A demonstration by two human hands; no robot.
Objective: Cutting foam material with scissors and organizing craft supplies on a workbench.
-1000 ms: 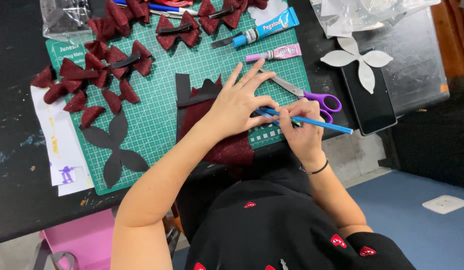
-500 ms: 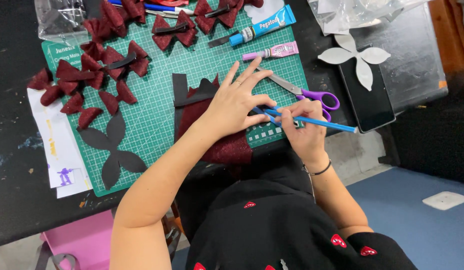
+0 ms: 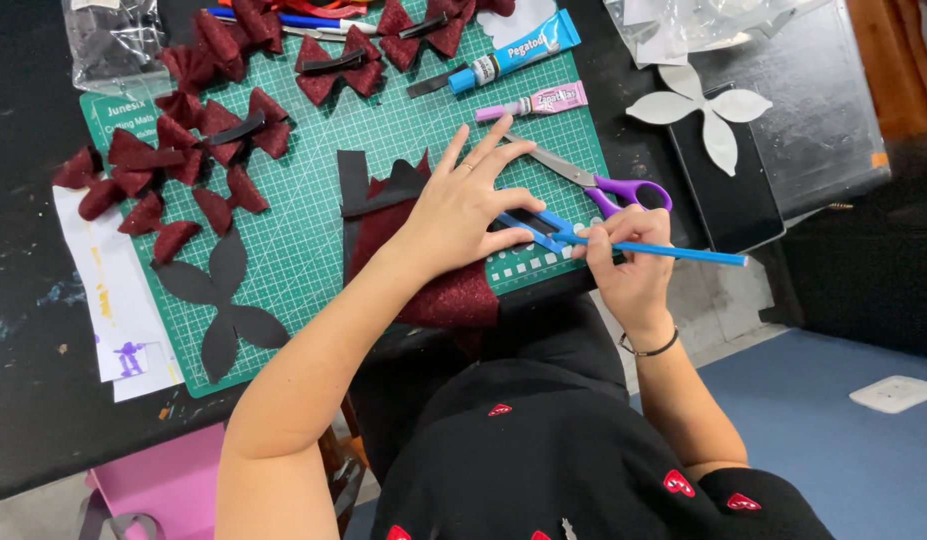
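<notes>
On the green mat (image 3: 313,240), my left hand (image 3: 463,205) lies flat with fingers spread, pressing the dark red felt (image 3: 433,290) near the front edge. My right hand (image 3: 623,260) pinches a blue pen (image 3: 663,250), its tip at the felt beside my left fingers. Purple scissors (image 3: 603,185) lie just behind, finished bows (image 3: 183,150) farther left.

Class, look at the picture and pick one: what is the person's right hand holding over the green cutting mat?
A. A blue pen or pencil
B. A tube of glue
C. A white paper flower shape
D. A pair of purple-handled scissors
A: the right hand grips a thin blue pen or pencil, while the purple-handled scissors lie untouched on the green cutting mat beside it.
</notes>
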